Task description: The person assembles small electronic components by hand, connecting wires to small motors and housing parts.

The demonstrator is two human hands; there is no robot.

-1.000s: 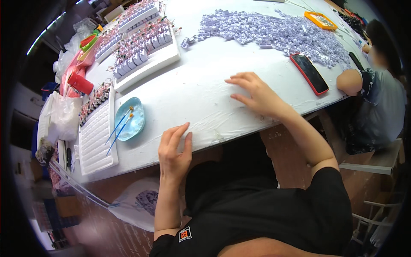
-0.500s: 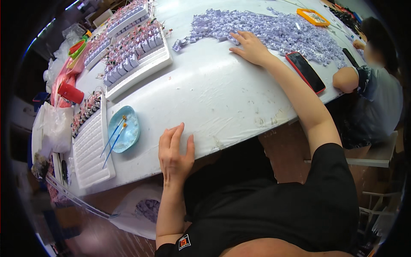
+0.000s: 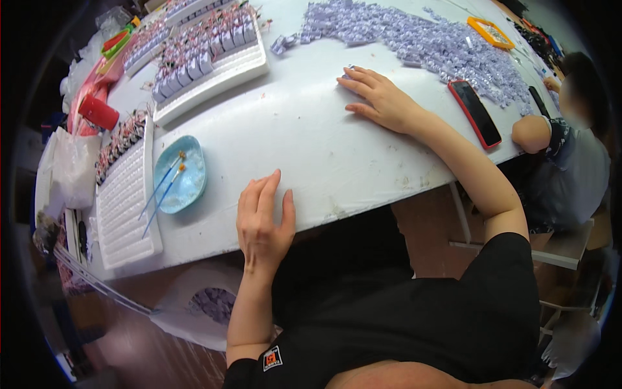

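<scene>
On the white counter [image 3: 311, 149] we see both hands lying flat, palms down, holding nothing. The left hand [image 3: 262, 223] rests at the near edge of the counter, at about 6 o'clock of the work surface, fingers stretched out and slightly spread, thumb apart. The right hand [image 3: 382, 100] lies farther in, at about 1 o'clock from the left hand, fingers extended toward 10 o'clock, with the fingertips just beside a small pale purple piece [image 3: 348, 67].

Beyond the right hand, at 12 o'clock, a broad heap of pale purple pieces [image 3: 427, 42] spreads across the counter. At 3 o'clock of the right hand a phone in a red case [image 3: 475, 113] lies face up, near the counter's edge. An orange frame-shaped tray [image 3: 490, 32] sits past the heap, toward 1 o'clock.

At 9 o'clock of the left hand a light blue dish [image 3: 188, 181] carries two thin blue sticks [image 3: 162, 188] laid across it. Just beside the dish, farther toward 9 o'clock, lies a white ribbed tray [image 3: 126, 214]. At 11 o'clock a longer white tray [image 3: 220, 65] holds rows of small parts with reddish wires. A red cup [image 3: 98, 112] stands at 10 o'clock, near the far left rim.

A second person [image 3: 570, 149] sits at the counter's right end, at 3 o'clock, well apart from our hands.
</scene>
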